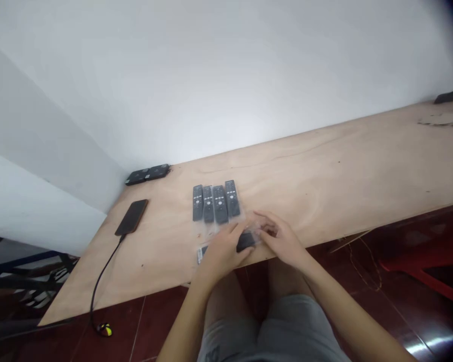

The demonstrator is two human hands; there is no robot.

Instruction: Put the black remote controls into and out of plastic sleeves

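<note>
Remote controls bagged on a plywood counter

Four lie side by side in clear plastic sleeves, mid-counter, back from the front edge. A fifth bagged remote sits at that edge between the hands: the left hand curls over it, and the right hand closes on its plastic. How firm either hold is, I cannot tell. A smartphone on a black cable lies near the left edge.

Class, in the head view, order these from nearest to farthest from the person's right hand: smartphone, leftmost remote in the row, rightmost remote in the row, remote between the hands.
From the right hand:
1. Remote between the hands, at front
2. Rightmost row remote, ahead
3. Leftmost row remote, farther left
4. Smartphone, table's left side
</note>
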